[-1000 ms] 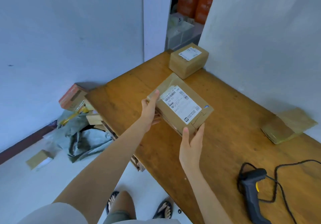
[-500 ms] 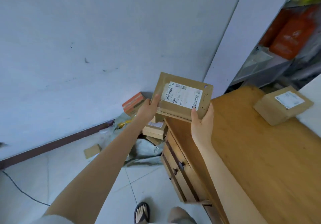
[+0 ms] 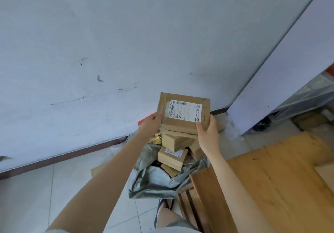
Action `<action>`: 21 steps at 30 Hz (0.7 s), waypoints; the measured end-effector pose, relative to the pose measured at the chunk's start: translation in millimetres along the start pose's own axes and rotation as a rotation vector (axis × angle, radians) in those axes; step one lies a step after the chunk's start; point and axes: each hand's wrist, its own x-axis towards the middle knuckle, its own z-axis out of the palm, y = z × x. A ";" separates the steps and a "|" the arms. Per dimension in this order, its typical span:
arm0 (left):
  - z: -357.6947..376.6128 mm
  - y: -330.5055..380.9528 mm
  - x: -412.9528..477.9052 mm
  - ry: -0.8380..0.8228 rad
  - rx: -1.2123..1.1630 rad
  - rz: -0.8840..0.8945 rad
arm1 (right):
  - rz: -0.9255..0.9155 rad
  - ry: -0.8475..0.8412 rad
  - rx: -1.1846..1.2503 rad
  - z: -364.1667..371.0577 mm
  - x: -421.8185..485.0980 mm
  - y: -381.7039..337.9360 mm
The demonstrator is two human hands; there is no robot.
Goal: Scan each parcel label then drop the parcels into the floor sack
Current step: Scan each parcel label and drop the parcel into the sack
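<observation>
I hold a flat brown cardboard parcel [image 3: 184, 113] with a white barcode label facing me, up in the air past the left end of the table. My left hand [image 3: 152, 124] grips its left edge and my right hand [image 3: 207, 133] grips its lower right corner. Directly below the parcel lies the grey floor sack [image 3: 153, 180], its mouth open, with several brown parcels [image 3: 171, 156] piled inside. The scanner is out of view.
The wooden table [image 3: 271, 178] with its drawer fronts stands at the lower right, touching the sack. A grey wall with a dark skirting runs behind the sack. An orange box [image 3: 146, 119] peeks out behind my left hand. My sandalled foot [image 3: 162, 205] stands on the tiled floor.
Both hands have carried the parcel from over the table top leftwards and out over the sack. My view has swung left, so the scanner and the other table parcels have left the frame.
</observation>
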 end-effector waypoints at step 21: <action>-76.3 -73.3 142.1 -0.011 0.080 -0.289 | 0.361 -0.189 -0.107 149.7 54.1 40.9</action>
